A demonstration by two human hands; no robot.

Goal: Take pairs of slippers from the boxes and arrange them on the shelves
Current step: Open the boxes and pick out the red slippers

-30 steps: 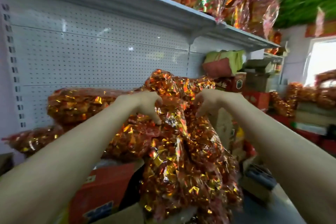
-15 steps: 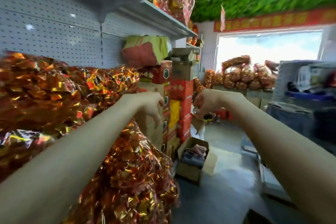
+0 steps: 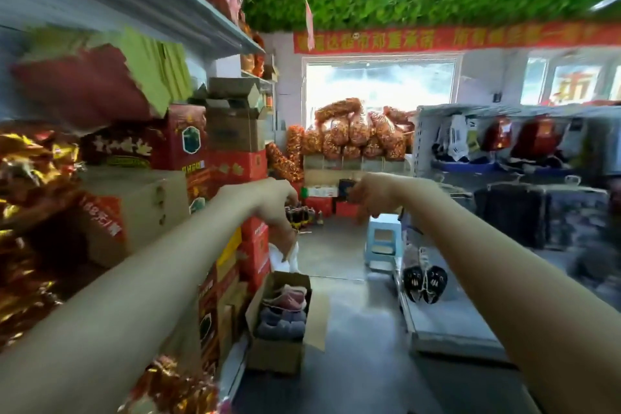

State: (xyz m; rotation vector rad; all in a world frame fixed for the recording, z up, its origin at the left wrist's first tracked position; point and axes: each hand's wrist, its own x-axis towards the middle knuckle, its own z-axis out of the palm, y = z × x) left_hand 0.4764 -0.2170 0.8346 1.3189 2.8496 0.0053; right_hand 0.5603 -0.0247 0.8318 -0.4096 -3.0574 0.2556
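An open cardboard box (image 3: 268, 351) stands on the floor below my arms, with pink and grey-blue slippers (image 3: 284, 311) stacked inside. A black pair of slippers (image 3: 425, 282) hangs at the end of the low shelf (image 3: 447, 323) on the right. My left hand (image 3: 274, 208) and my right hand (image 3: 369, 197) are stretched out in front at chest height, fingers hanging loosely, holding nothing. Both hands are well above the box.
On the left, shelves hold shiny red-gold foil bags (image 3: 30, 198) and stacked red and brown cartons (image 3: 232, 151). A blue plastic stool (image 3: 381, 240) stands in the aisle. Racks of clothing (image 3: 524, 151) fill the right. More foil bags (image 3: 353, 131) pile up by the doorway.
The view has swung right, away from the foil bags toward the aisle. My hands have let go of the foil bag and now hang empty in the air.
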